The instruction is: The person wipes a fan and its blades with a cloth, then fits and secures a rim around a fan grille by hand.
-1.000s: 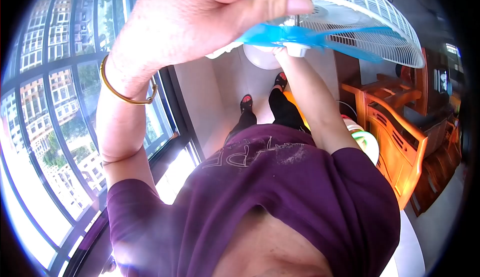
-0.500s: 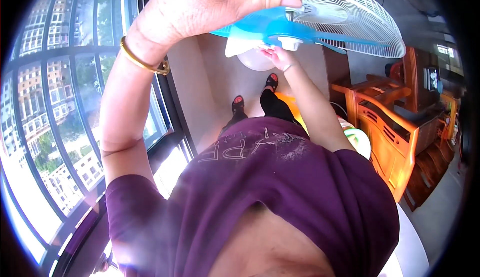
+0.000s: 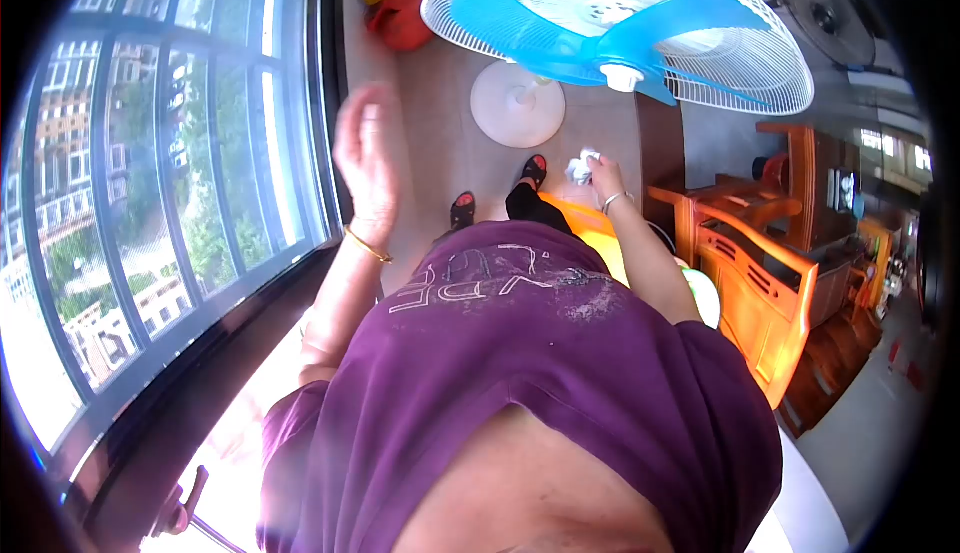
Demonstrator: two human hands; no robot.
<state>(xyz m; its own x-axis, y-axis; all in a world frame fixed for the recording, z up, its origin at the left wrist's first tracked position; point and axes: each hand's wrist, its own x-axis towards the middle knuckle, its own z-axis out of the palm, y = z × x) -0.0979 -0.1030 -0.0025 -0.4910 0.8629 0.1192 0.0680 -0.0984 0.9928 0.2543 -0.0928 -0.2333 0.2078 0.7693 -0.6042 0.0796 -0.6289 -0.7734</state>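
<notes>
A pedestal fan stands in front of me, its blue blades bare toward me and a white wire grille behind them. Its round white base rests on the floor. My left hand, slightly blurred, is raised between the window and the fan with its fingers extended and nothing in it. Low on the right, my right hand pinches a crumpled white cloth, below the fan blades and apart from them.
A barred window fills the left side. A wooden chair stands at right, and a dark round wire grille is behind the fan. Red and yellow bags lie at the top. An orange-yellow thing is beside my leg.
My left hand has come down and left, away from the fan. My right hand has dropped from the blade hub with the cloth. More of the blades and base shows.
</notes>
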